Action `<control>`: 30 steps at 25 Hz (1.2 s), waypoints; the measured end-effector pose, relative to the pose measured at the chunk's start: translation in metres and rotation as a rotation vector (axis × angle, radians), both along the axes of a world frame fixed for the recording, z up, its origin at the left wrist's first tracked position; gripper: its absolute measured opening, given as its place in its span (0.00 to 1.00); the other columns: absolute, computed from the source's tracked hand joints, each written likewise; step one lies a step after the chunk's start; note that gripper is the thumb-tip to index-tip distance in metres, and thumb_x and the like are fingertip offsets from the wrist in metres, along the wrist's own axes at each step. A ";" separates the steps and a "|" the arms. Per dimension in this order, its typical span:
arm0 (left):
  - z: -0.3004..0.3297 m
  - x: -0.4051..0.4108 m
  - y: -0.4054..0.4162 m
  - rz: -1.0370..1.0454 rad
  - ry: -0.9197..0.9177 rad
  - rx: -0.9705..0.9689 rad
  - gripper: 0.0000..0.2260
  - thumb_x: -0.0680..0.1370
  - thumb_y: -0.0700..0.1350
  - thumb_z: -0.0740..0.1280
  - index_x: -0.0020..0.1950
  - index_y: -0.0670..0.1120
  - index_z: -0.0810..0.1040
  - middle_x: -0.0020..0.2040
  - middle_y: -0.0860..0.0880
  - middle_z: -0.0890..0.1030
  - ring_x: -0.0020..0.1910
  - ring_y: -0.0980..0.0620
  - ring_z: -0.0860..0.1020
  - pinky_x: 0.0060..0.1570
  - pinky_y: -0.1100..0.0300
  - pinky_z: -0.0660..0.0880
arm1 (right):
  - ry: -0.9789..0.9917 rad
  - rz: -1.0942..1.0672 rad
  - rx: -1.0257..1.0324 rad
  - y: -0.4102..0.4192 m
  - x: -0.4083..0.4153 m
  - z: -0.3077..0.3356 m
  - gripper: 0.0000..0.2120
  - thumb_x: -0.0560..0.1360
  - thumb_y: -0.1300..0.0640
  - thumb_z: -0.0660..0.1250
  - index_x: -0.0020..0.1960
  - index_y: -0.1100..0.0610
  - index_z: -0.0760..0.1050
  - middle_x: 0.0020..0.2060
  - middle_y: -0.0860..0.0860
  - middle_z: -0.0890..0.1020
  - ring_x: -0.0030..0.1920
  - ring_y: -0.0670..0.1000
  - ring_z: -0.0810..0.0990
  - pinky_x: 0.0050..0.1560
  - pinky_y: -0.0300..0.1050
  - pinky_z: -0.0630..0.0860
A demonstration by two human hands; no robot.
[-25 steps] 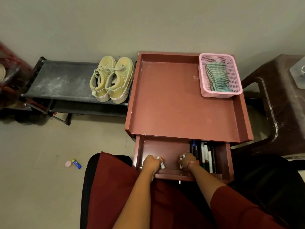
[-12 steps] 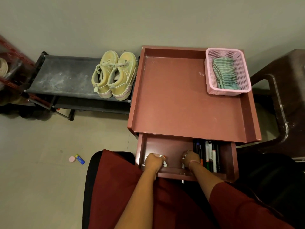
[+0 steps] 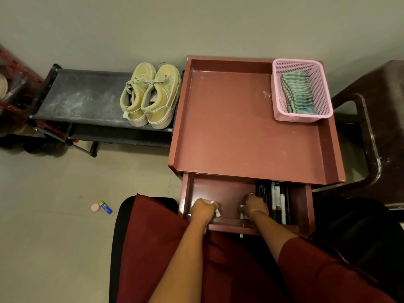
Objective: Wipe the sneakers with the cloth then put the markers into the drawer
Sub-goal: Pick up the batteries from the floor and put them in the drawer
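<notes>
Head view: both hands inside the open reddish-brown drawer (image 3: 227,189) at 6 o'clock.
The left hand (image 3: 202,212) has its grip curled round a white marker (image 3: 216,209); the right hand (image 3: 256,205) grasps white markers (image 3: 242,212) beside the row of dark and white markers (image 3: 276,202). The pale yellow canvas sneakers (image 3: 150,95) sit on the black shelf (image 3: 83,97) at 10 o'clock; the green striped cloth (image 3: 296,91) lies in the pink mesh basket (image 3: 282,88) on the surface (image 3: 236,123) at 1 o'clock.

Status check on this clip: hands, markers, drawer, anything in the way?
Left hand and right hand each grip markers inside the open drawer. More markers lie at its right. Nothing blocking.
</notes>
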State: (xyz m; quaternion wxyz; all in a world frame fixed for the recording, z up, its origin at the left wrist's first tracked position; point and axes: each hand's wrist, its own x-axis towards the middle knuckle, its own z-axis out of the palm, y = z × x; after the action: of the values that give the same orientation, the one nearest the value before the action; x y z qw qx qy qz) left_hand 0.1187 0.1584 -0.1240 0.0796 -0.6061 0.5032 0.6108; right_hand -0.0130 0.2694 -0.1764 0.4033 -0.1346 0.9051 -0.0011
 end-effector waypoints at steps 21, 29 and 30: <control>0.005 0.000 0.003 -0.002 -0.003 -0.080 0.11 0.74 0.43 0.70 0.35 0.47 0.72 0.41 0.42 0.81 0.36 0.49 0.75 0.37 0.62 0.69 | -0.284 -0.200 -0.067 0.003 -0.055 0.016 0.02 0.72 0.66 0.69 0.42 0.63 0.76 0.35 0.58 0.80 0.34 0.53 0.80 0.42 0.47 0.80; 0.005 0.000 0.003 -0.019 -0.016 -0.067 0.11 0.75 0.42 0.70 0.35 0.47 0.71 0.35 0.45 0.77 0.27 0.54 0.68 0.26 0.63 0.65 | -0.085 0.265 0.087 -0.014 -0.043 0.012 0.06 0.73 0.61 0.64 0.44 0.62 0.78 0.51 0.58 0.83 0.51 0.56 0.82 0.43 0.44 0.79; 0.004 0.000 0.003 -0.019 -0.017 -0.066 0.11 0.74 0.42 0.70 0.35 0.47 0.71 0.35 0.45 0.77 0.27 0.53 0.68 0.27 0.63 0.64 | -0.032 0.324 0.093 -0.013 -0.037 0.008 0.09 0.74 0.61 0.62 0.50 0.63 0.78 0.55 0.58 0.81 0.55 0.57 0.80 0.48 0.44 0.77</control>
State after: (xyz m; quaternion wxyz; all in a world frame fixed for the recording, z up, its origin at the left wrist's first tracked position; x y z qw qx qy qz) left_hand 0.1182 0.1610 -0.1196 0.0696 -0.6088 0.5281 0.5879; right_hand -0.0500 0.2560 -0.1680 0.4185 -0.2601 0.8640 0.1038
